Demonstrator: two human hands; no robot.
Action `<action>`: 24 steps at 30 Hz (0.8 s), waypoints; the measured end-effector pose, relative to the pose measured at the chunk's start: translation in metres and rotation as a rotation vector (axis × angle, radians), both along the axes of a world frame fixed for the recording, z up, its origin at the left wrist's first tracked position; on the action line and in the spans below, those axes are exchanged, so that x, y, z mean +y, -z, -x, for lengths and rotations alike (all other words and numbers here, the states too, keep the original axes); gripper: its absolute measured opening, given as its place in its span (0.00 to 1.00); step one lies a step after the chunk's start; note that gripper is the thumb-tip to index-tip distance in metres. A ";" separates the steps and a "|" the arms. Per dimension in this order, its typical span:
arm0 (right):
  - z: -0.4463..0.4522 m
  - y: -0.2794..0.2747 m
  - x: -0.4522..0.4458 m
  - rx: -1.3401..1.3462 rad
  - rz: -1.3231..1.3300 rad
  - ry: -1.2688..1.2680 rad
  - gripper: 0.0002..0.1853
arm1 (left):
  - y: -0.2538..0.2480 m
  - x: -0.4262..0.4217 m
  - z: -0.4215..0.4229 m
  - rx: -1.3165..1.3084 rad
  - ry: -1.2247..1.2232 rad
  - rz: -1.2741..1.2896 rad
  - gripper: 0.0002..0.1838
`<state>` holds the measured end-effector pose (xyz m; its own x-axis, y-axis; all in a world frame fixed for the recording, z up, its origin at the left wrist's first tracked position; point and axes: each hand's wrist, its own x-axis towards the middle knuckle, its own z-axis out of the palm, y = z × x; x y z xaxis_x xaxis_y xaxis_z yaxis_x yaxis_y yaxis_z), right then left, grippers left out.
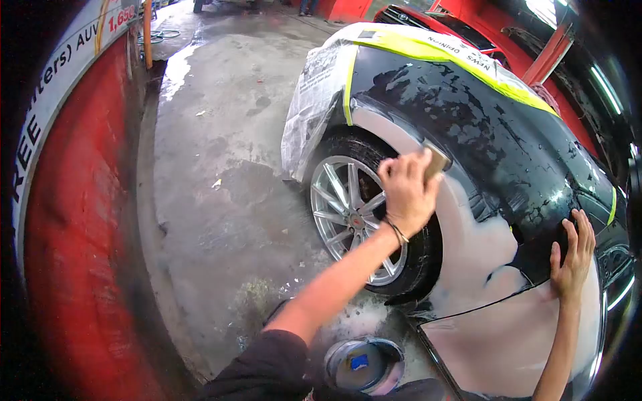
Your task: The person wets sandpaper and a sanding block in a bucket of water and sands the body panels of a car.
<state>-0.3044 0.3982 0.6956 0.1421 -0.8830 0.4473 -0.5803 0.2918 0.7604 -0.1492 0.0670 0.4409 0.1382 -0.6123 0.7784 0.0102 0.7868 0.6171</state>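
Note:
My left hand [408, 190], with a thin band at the wrist, grips a brownish sanding block [438, 160] against the fender above the wheel arch. The wet black car body [435, 93] carries dull pale primer patches [475, 247] around the arch and on the door [515, 334]. Spread flat, my right hand [573, 257] rests on the bodywork near the top of the door, holding nothing. Below my left hand is the silver spoked wheel [351, 217] with its wet black tyre. The block's underside is hidden.
A bucket [364, 367] of grey water with a blue piece in it stands by my legs. Newspaper masking [314, 100] and yellow tape [481, 70] cover the car's end. A red wall [80, 234] rises at left; a red vehicle [448, 30] is behind.

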 end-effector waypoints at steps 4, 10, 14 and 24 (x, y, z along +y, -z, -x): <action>0.006 -0.002 0.002 0.015 -0.027 0.008 0.29 | -0.003 -0.115 -0.002 0.027 -0.138 -0.244 0.24; 0.004 -0.001 0.002 0.037 -0.027 0.022 0.28 | -0.015 -0.067 0.016 0.139 -0.178 -0.335 0.22; 0.007 -0.001 0.003 0.028 -0.027 0.026 0.28 | 0.001 -0.015 0.006 0.041 -0.049 -0.033 0.27; 0.008 -0.002 0.003 0.027 -0.014 0.021 0.29 | 0.018 -0.140 0.013 0.129 -0.171 -0.502 0.24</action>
<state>-0.3123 0.4010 0.6979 0.1356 -0.8920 0.4313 -0.5537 0.2927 0.7796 -0.1624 -0.0734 0.4233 0.3432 -0.8649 0.3663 0.0085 0.3929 0.9196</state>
